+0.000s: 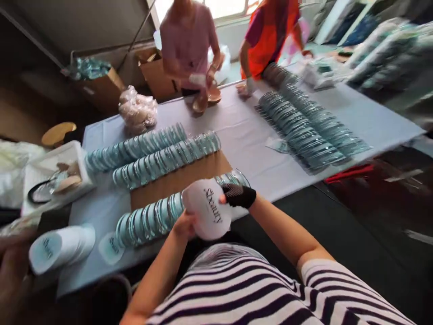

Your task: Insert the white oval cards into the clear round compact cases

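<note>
Round white printed pouch held in both hands

The pouch (209, 215) sits just above the near table (243, 135) edge, left hand (184, 225) gripping its lower side, right hand (238, 195) (black-gloved) pinching its upper edge; rows of pale-blue discs (152, 216) lie just behind.

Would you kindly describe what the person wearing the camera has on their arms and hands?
The right hand wears a black knitted glove that ends at the wrist. The left hand is bare. Both forearms are uncovered, and a short black-and-white striped sleeve shows on the right upper arm.
</note>
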The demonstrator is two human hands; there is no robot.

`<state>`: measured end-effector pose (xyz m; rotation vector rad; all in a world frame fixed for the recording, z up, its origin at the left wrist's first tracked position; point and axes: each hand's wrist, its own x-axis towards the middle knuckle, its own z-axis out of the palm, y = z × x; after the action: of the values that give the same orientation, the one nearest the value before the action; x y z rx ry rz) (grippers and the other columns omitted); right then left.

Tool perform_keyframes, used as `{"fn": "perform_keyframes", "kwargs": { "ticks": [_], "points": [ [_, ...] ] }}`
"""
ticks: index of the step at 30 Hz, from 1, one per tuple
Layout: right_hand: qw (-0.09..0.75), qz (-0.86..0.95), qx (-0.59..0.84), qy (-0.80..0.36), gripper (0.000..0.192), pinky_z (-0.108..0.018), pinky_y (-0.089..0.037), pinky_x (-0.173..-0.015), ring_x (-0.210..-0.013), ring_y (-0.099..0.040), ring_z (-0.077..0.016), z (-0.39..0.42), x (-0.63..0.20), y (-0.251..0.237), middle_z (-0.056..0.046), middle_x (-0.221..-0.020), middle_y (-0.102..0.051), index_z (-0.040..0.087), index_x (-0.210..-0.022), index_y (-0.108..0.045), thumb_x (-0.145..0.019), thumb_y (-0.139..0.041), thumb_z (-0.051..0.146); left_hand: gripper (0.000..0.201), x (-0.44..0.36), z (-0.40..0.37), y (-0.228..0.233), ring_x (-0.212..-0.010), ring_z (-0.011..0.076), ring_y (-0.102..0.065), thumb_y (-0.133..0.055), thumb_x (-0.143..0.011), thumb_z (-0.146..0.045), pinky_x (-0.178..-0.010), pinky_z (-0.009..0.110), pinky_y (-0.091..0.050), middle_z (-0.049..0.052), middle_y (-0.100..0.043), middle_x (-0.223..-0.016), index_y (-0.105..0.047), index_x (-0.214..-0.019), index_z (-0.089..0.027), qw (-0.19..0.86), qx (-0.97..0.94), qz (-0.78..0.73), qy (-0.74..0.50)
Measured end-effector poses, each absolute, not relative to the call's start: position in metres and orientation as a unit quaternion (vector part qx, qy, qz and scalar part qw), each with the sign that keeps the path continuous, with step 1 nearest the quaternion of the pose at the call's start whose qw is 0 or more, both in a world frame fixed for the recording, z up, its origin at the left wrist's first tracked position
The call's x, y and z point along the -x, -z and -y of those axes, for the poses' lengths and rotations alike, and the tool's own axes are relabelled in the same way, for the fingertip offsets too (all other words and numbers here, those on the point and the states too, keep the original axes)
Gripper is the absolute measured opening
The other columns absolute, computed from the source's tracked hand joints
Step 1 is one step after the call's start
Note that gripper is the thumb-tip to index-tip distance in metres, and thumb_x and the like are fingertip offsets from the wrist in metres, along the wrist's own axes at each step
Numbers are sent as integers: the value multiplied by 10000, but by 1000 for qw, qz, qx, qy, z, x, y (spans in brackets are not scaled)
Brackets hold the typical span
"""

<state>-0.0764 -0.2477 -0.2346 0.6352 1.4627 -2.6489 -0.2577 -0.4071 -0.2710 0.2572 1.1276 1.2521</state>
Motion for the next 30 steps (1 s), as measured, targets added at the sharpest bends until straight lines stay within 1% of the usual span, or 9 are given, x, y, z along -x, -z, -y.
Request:
{"fn": "perform_keyframes", "kwargs": {
  "ticks": [2,7,11,14,18,23,25,28,30],
  "points": [
    [0,-439,-237,867,485,-256,-534,-626,-664,-624,-138,235,75,249,-60,-808,-713,131,-889,-668,-561,-824,453,635,251,383,272,-930,348,-706,-895,-380,-440,-838,492,-570,110,-759,-882,-727,-937,-186,651,-117,-505,-554],
    [-83,-455,-352,814,484,-290,-561,-705,-761,-656,-170,223,63,267,-91,-863,-723,138,-909,-659,-581,-825,454,512,249,354,263,-891,305,-704,-905,-467,-367,-888,461,-547,121,-760,-883,-746,-887,-120,558,-195,-612,-525],
    [-56,-461,-286,838,605,-336,-568,-726,-853,-683,-228,219,36,242,-116,-934,-721,128,-1050,-665,-596,-823,495,609,233,354,249,-889,315,-711,-932,-413,-370,-817,454,-579,117,-763,-988,-754,-957,-161,663,-178,-479,-547],
    [-110,-477,-310,815,650,-380,-573,-787,-907,-687,-246,212,36,244,-133,-1014,-716,119,-1166,-638,-672,-761,525,636,230,340,258,-918,323,-710,-931,-430,-382,-854,465,-570,121,-762,-994,-745,-993,-152,641,-161,-474,-582],
    [-254,-575,-440,641,675,-493,-518,-973,-1176,-600,-280,214,50,284,-132,-1309,-623,190,-1389,-501,-801,-612,502,654,240,320,286,-1014,318,-689,-910,-511,-376,-957,470,-519,133,-749,-1061,-711,-1086,-134,569,-130,-528,-617],
    [-275,-753,-480,356,649,-536,-365,-1142,-1390,-418,-314,254,59,309,-165,-1484,-467,138,-1436,-472,-849,-543,407,606,246,317,309,-966,304,-698,-921,-479,-364,-953,464,-515,125,-758,-1003,-725,-999,-122,537,-95,-561,-623],
    [-283,-777,-476,299,587,-502,-393,-1125,-1364,-450,-306,269,69,309,-168,-1460,-495,133,-1401,-519,-873,-514,390,582,243,318,314,-942,297,-702,-922,-470,-348,-939,460,-520,108,-761,-960,-726,-973,-130,529,-84,-571,-622],
    [-267,-741,-526,323,424,-417,-533,-939,-1073,-654,-269,275,78,314,-145,-1155,-701,165,-1201,-665,-900,-453,375,529,234,318,320,-936,282,-703,-915,-482,-300,-932,437,-526,82,-761,-926,-719,-950,-149,544,-73,-554,-626],
    [-282,-670,-603,329,406,-368,-559,-816,-901,-687,-240,268,64,318,-120,-987,-740,168,-1088,-700,-913,-402,380,502,230,316,322,-972,270,-700,-895,-524,-242,-950,419,-525,77,-760,-969,-710,-983,-157,555,-58,-533,-636]
  ]
}}
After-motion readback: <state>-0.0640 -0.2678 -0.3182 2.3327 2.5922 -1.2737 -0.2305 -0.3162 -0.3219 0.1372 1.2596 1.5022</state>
